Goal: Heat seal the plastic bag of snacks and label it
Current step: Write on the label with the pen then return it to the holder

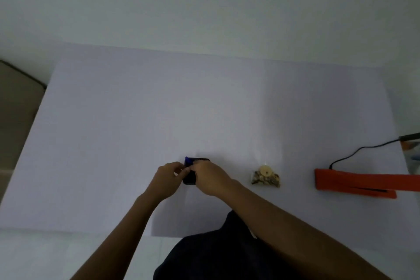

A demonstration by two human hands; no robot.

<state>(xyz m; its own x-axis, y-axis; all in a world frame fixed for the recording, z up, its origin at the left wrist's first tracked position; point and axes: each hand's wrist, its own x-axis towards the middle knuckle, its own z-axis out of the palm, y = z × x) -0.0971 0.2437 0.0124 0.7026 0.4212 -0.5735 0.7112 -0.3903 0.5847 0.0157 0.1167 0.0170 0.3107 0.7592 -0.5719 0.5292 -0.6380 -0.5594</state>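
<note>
On the white table [113, 120], both hands, left [169, 178], right [210, 177], gripping a small black-and-blue device [190, 176], snack bag [265, 177] nearby

I see open table [159, 102] ahead and left of my hands. To the right, the snack bag [265, 177] sits first, then the orange sealer [354, 183] and its black cord [361, 150] block the edge.

No writing, brand or number can be read anywhere in this dim view; any print on the orange heat sealer [354, 183] seems too blurred to tell.
</note>
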